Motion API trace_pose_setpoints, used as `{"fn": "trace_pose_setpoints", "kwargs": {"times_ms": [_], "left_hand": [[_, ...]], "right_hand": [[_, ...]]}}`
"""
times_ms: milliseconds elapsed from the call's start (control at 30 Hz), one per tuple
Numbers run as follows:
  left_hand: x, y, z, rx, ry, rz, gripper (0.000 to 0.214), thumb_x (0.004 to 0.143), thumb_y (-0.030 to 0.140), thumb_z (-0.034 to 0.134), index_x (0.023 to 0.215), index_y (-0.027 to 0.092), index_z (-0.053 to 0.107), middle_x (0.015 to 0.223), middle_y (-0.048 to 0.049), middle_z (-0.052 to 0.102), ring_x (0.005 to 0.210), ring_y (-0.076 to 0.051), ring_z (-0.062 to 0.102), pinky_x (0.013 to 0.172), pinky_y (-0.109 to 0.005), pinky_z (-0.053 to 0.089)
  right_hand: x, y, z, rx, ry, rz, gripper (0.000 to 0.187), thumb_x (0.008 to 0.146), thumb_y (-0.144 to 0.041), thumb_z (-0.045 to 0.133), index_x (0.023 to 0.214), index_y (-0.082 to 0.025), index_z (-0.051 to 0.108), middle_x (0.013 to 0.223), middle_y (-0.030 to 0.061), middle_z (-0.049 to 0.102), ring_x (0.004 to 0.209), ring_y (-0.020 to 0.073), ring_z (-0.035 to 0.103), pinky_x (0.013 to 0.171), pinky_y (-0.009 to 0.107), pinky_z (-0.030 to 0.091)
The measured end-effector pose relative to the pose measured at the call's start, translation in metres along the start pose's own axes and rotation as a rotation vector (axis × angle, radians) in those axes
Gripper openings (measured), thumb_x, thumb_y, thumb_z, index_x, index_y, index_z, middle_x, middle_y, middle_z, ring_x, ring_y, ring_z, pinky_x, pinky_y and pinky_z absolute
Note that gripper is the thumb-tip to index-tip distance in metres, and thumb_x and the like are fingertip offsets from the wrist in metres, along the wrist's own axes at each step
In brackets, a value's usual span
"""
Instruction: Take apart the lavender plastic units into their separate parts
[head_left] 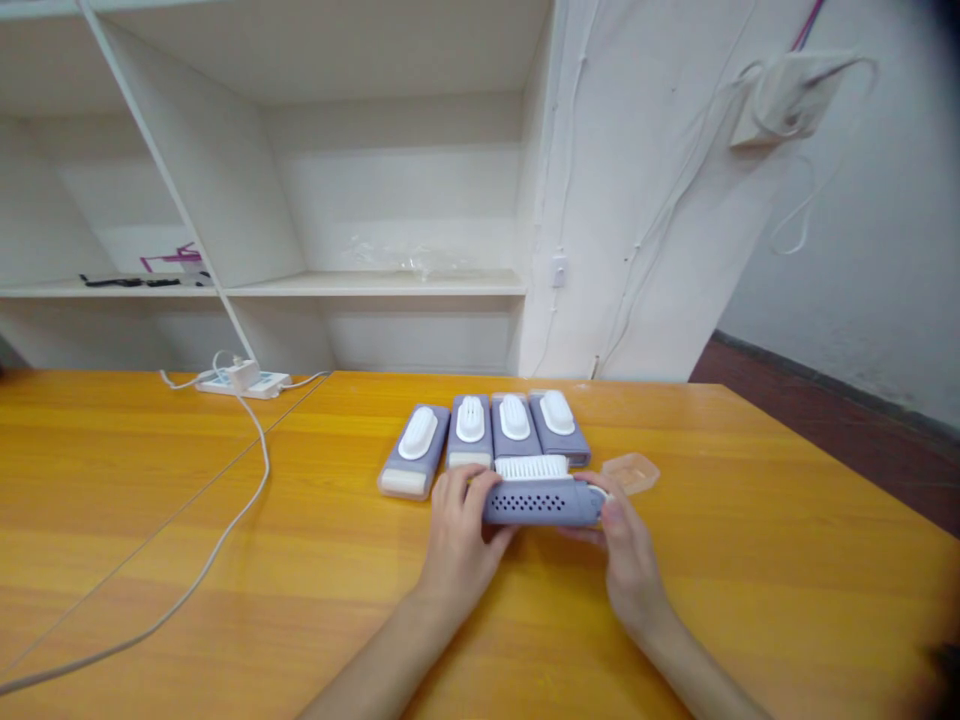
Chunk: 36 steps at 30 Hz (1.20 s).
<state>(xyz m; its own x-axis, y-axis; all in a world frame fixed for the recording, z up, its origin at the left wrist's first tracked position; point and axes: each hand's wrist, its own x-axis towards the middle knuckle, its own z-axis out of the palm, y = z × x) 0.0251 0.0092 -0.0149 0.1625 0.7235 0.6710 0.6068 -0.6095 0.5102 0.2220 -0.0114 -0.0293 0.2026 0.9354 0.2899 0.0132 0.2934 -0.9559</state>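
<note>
Between my two hands is a purple-grey brush (541, 503) with white bristles on top and a row of small dark holes along its side. My left hand (460, 535) is closed round its left end. At the right end, the fingers of my right hand (626, 550) pinch it near a small white part. Just behind the held brush, several similar purple-grey boxes (414, 450) with white oval pieces on top lie side by side. A clear plastic cover (631, 472) lies on the table to the right, close to my right hand.
A white power strip (244, 380) with a plug sits at the back left of the wooden table (300, 600). Its white cable (225, 535) runs down the left side. White shelves (375, 284) stand behind, one holding crumpled clear plastic. The table's right edge borders a dark red floor.
</note>
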Motion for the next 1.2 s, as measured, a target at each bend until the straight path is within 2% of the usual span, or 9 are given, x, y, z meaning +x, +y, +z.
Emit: {"fn": "trace_pose_setpoints", "kwargs": {"times_ms": [100,167,267,367,600,867,933,1033,1200], "left_hand": [[-0.002,0.010,-0.002,0.255,0.073,0.210,0.047,0.071,0.023,0.075,0.114,0.019,0.054,0.111,-0.0110,0.057,0.106,-0.029,0.053,0.101,-0.055,0.035],[-0.003,0.014,-0.002,0.345,0.089,0.254,0.049,0.073,0.033,0.075,0.114,0.016,0.054,0.106,-0.0127,0.058,0.099,-0.029,0.054,0.092,-0.050,0.043],[-0.003,0.017,-0.001,0.429,0.082,0.286,0.047,0.079,0.038,0.070,0.116,0.014,0.054,0.103,-0.0129,0.059,0.091,-0.027,0.055,0.078,-0.041,0.047],[-0.003,0.019,0.002,0.442,0.085,0.308,0.046,0.082,0.042,0.066,0.116,0.013,0.054,0.101,-0.0120,0.061,0.089,-0.025,0.056,0.076,-0.039,0.047],[-0.004,0.021,0.002,0.417,0.069,0.292,0.045,0.082,0.042,0.065,0.116,0.014,0.055,0.103,-0.0116,0.061,0.087,-0.025,0.055,0.076,-0.039,0.046],[-0.003,0.010,-0.004,0.339,0.057,0.253,0.046,0.080,0.039,0.068,0.117,0.016,0.055,0.105,-0.0115,0.058,0.091,-0.025,0.054,0.078,-0.038,0.047],[-0.002,0.008,-0.002,0.342,0.059,0.259,0.044,0.080,0.033,0.069,0.118,0.016,0.054,0.106,-0.0117,0.058,0.091,-0.025,0.053,0.078,-0.039,0.047],[-0.001,0.007,0.001,0.344,0.057,0.278,0.044,0.078,0.026,0.070,0.118,0.016,0.055,0.105,-0.0112,0.057,0.091,-0.025,0.052,0.078,-0.039,0.047],[0.000,0.004,0.002,0.366,0.052,0.297,0.045,0.073,0.017,0.072,0.115,0.019,0.056,0.104,-0.0103,0.056,0.091,-0.026,0.051,0.077,-0.040,0.047]], "right_hand": [[-0.007,-0.001,0.005,-0.187,-0.007,-0.171,0.040,0.093,-0.052,0.040,0.115,-0.025,0.060,0.114,0.0072,0.062,0.104,0.0265,0.058,0.091,0.040,0.049],[-0.009,-0.001,0.008,-0.205,-0.001,-0.193,0.040,0.094,-0.051,0.038,0.116,-0.025,0.060,0.115,0.0073,0.063,0.106,0.0266,0.058,0.095,0.040,0.046],[-0.008,-0.001,0.011,-0.094,0.030,-0.077,0.042,0.094,-0.053,0.037,0.113,-0.023,0.059,0.109,0.0084,0.064,0.097,0.0261,0.061,0.079,0.037,0.054],[-0.005,0.000,0.012,0.025,0.079,0.042,0.044,0.093,-0.055,0.036,0.107,-0.021,0.059,0.099,0.0085,0.065,0.085,0.0250,0.062,0.061,0.033,0.056],[-0.002,-0.005,0.011,0.033,0.126,0.055,0.047,0.089,-0.059,0.041,0.095,-0.019,0.064,0.087,0.0087,0.067,0.074,0.0239,0.062,0.055,0.031,0.054],[0.001,-0.007,0.011,0.258,0.018,0.135,0.046,0.084,-0.062,0.047,0.098,-0.021,0.066,0.091,0.0064,0.067,0.079,0.0238,0.064,0.057,0.032,0.055],[0.002,-0.007,0.012,0.287,0.077,0.185,0.050,0.083,-0.065,0.046,0.098,-0.021,0.065,0.090,0.0068,0.068,0.078,0.0243,0.064,0.054,0.031,0.053],[0.007,-0.010,0.011,0.246,0.254,0.196,0.054,0.083,-0.070,0.042,0.094,-0.021,0.062,0.082,0.0062,0.067,0.072,0.0227,0.063,0.051,0.030,0.051],[0.025,-0.013,-0.015,-0.011,0.400,0.027,0.052,0.086,-0.067,0.039,0.095,-0.020,0.058,0.087,0.0063,0.064,0.068,0.0196,0.060,0.055,0.032,0.051]]}}
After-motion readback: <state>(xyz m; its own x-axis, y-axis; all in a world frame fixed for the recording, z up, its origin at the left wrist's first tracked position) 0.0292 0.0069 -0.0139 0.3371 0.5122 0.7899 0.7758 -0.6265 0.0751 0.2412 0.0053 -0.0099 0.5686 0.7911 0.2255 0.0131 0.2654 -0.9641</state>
